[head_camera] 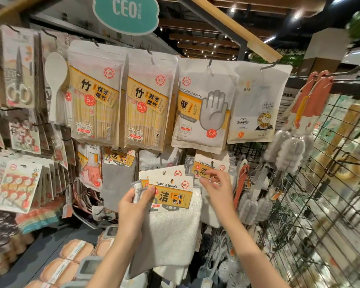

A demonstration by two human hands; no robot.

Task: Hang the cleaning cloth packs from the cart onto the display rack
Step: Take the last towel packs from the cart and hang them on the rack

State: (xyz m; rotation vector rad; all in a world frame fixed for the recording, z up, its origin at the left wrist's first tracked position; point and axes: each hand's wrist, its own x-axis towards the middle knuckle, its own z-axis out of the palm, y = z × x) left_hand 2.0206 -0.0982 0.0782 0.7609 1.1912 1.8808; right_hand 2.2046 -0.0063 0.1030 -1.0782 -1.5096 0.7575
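The left hand (136, 201) grips a small stack of cleaning towel packs (170, 196) by the left edge of their cardboard headers, thumb across the front and fingers curled behind. At least two headers show, fanned slightly, with the punched hang hole (172, 181) of the front one exposed near its top edge. The white cloths hang loose below the headers, in front of the rack. Holding at the side edge leaves that hole clear, which appears to be the purpose of the grip.

The right hand (215, 181) is raised just right of the stack, thumb and forefinger pinched together in front of a hung cleaning towel pack (211, 168) already on the display rack (245, 150). Whether the pinch closes on the end of a peg, on that hung header, or on nothing cannot be told; the fingers hide the spot. Judged from position, the hand is locating or steadying the hook so the held stack can be threaded on.

The hook itself is not visible. Above hang chopstick packs (96, 96) and a disposable gloves pack (204, 109). The cart is not identifiable in view. No held pack is yet hung.
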